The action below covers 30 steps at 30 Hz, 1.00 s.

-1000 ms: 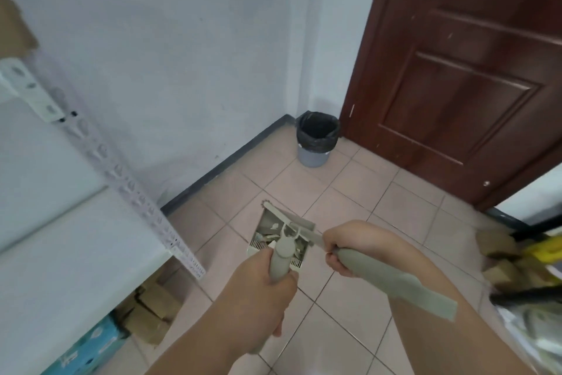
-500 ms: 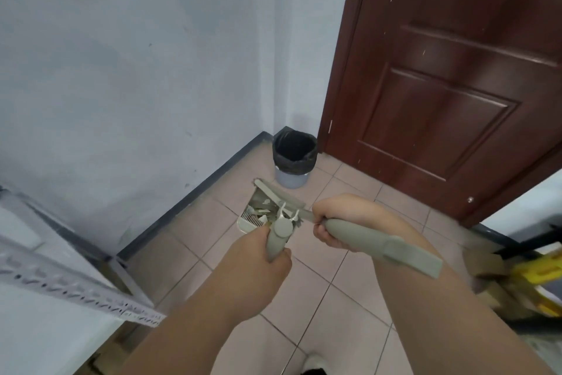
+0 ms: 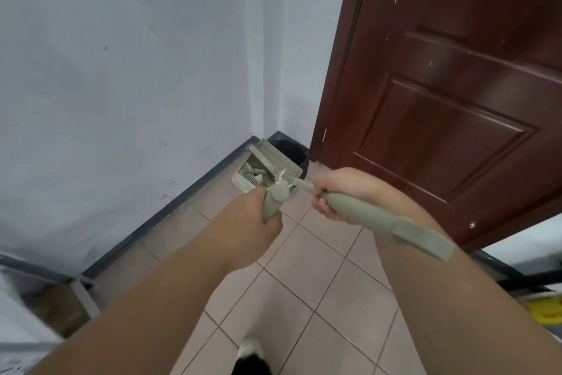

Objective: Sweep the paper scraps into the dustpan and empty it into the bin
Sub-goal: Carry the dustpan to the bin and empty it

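Head view, near to far. Beige tiled floor below. Left hand, fingers curled tight round the upright grey plastic dustpan handle. Right hand, fingers wrapped round the long grey plastic broom handle, which slants back across the right forearm. Beyond the hands, the grey plastic dustpan held off the floor, white paper scraps lying inside it. Just behind it, partly hidden, the black-lined waste bin in the corner between pale wall and dark brown wooden door.
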{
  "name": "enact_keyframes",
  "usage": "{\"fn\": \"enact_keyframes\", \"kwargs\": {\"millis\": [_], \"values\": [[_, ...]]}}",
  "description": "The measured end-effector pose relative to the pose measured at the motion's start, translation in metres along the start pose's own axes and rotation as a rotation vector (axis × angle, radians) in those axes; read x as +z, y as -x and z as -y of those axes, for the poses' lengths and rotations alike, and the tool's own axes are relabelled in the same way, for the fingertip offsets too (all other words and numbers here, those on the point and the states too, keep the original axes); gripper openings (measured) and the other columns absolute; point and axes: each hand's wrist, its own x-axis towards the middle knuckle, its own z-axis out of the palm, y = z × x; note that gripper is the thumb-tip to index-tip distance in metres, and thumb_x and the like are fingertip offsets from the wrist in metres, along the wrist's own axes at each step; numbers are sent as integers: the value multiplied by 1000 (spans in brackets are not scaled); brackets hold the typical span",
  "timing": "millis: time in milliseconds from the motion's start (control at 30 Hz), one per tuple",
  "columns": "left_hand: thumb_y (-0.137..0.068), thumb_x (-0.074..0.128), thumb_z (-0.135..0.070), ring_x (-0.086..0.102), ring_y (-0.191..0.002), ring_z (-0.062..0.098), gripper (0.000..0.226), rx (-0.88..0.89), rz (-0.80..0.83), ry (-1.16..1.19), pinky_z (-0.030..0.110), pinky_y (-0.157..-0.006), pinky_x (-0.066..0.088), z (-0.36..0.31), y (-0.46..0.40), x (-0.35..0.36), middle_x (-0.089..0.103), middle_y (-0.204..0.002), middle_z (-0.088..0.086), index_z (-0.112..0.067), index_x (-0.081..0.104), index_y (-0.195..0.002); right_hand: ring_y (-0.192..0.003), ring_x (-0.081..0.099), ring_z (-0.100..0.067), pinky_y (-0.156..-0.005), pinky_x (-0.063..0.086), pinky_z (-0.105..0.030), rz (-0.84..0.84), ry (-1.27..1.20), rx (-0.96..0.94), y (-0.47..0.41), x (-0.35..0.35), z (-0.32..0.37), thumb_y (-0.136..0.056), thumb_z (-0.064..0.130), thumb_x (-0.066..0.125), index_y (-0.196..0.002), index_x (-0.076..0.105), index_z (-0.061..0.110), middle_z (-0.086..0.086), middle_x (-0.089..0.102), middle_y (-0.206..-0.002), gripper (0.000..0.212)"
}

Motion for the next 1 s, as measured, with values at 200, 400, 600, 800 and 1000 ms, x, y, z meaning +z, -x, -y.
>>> {"fn": "enact_keyframes", "kwargs": {"millis": [200,400,600,800,1000], "values": [[-90,48,-28,53,-63,14,13,51,68,-87,27,-54,41,7,-85,-14,58,-78,0,-19,50,-98,-26,47,-6,-32,43,-9,-2,-141,-1,-53,-21,51,-88,2,37,-86,47,1,-7,49,-62,10],[-90,47,-28,49,-59,11,21,74,114,-262,25,-50,35,10,-171,-29,51,-70,-5,-27,37,-71,-24,47,-7,-27,37,-8,-8,-217,60,-112,-46,99,-90,5,36,-82,43,9,-4,48,-46,11],[-90,47,-26,43,-58,8,14,103,136,-354,24,-49,32,-2,-226,-31,43,-69,-7,-20,38,-81,-27,49,-6,-29,41,-10,63,-318,102,-158,-75,128,-89,8,38,-93,44,8,-2,48,-47,7],[-91,44,-24,40,-55,8,11,105,169,-471,23,-47,31,-19,-259,-26,45,-68,-2,-13,41,-88,-28,48,-4,-29,42,-10,103,-365,83,-180,-107,142,-88,9,40,-87,51,3,-1,51,-43,12],[-91,41,-20,48,-61,17,8,96,227,-564,29,-55,37,-41,-284,-15,51,-75,3,-15,41,-86,-29,46,-2,-29,41,-10,102,-447,70,-203,-132,141,-89,10,40,-75,50,3,-1,49,-42,18]]}}
